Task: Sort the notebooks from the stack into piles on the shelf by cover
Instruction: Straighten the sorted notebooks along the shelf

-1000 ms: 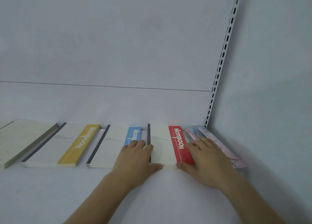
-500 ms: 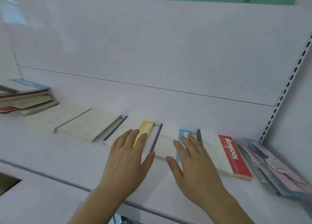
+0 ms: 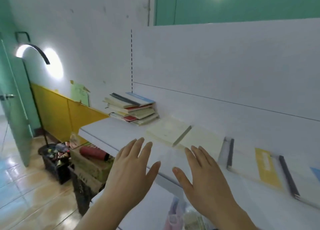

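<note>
Hovered flat above the white shelf [image 3: 107, 132]: left hand [image 3: 129, 170] and right hand [image 3: 204, 179], fingers spread, holding nothing (notebook stack [image 3: 132, 111] well beyond).

Both hands are off the notebooks — the left hand [image 3: 132, 167] no longer rests on the blue-striped notebook, and the right hand [image 3: 204, 174] no longer rests on the red-striped one. Both now hover with fingers spread above the front edge of the shelf [image 3: 110, 131], nearer the stack [image 3: 133, 111]. The view has swung left — the stack, floor and lamp [image 3: 37, 52] now show.
</note>
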